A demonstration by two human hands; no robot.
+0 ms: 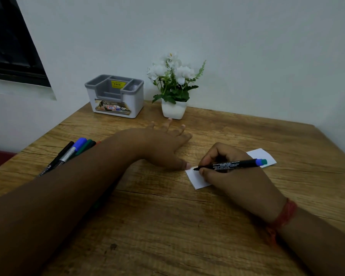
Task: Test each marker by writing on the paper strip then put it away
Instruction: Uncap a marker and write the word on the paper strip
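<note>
A white paper strip (197,179) lies on the wooden table (167,226), right of centre. My right hand (233,176) grips a black marker (233,164) with a blue and teal end, its tip touching the strip's left end. My left hand (163,144) rests flat on the table with fingers spread, its thumb pressing the strip's left edge. Several other markers (76,150) with black, blue and green caps lie at the left, partly hidden behind my left forearm.
A grey and white desk organizer (116,96) with several compartments stands at the back of the table. A white pot of white flowers (173,90) stands to its right. The table's left edge runs diagonally beside the markers.
</note>
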